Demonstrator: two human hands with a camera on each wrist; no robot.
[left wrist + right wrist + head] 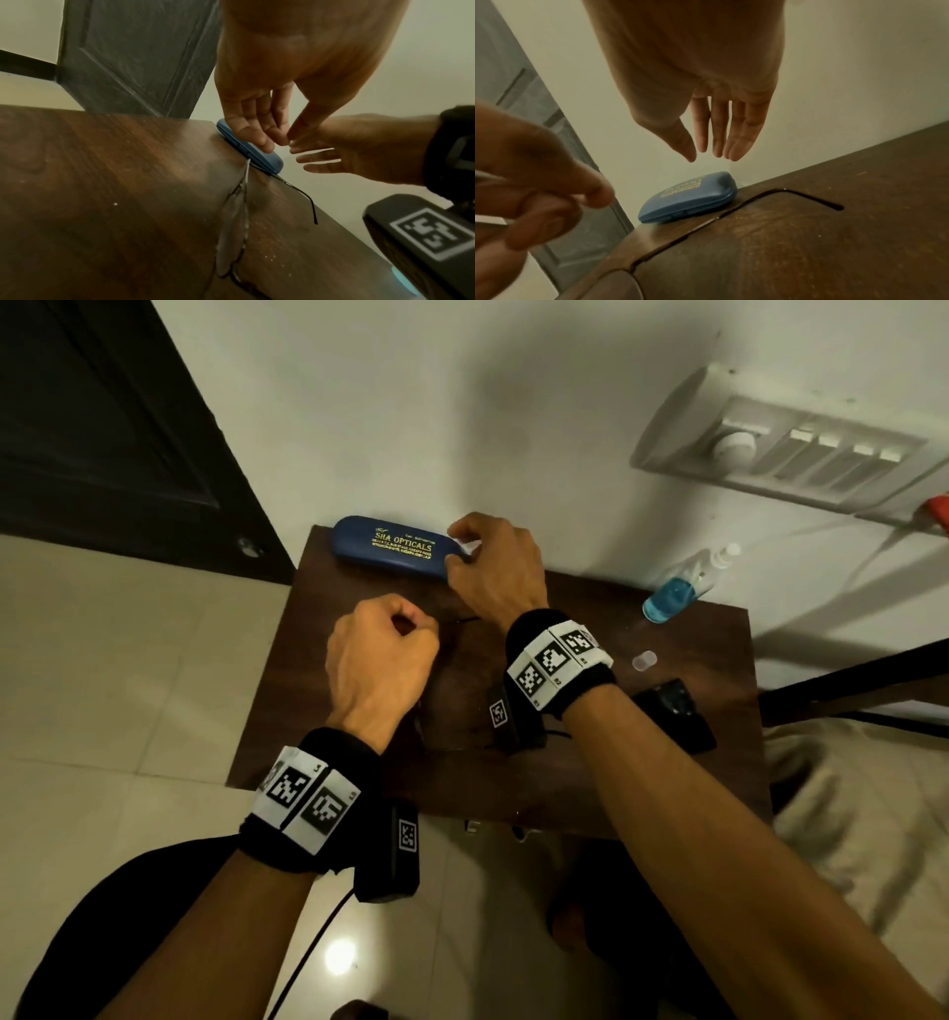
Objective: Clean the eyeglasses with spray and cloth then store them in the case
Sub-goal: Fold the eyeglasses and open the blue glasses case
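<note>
The thin-framed eyeglasses (231,233) lie unfolded on the dark wooden table (462,778), with one temple (795,192) stretched toward the wall. A closed blue case (390,546) with gold lettering rests at the table's far edge against the wall. My right hand (706,154) hovers just above the case's right end, fingers straight and holding nothing. My left hand (411,629) hangs over the glasses with fingers curled and thumb against them; I see nothing in it. A clear spray bottle (678,588) with blue liquid leans on the wall at the far right.
A small clear cap (644,661) and a flat black object (672,716) lie on the table's right side. A dark door (102,428) stands to the left. A switch panel (801,449) is on the wall. Pale fabric (847,814) lies beyond the table's right edge.
</note>
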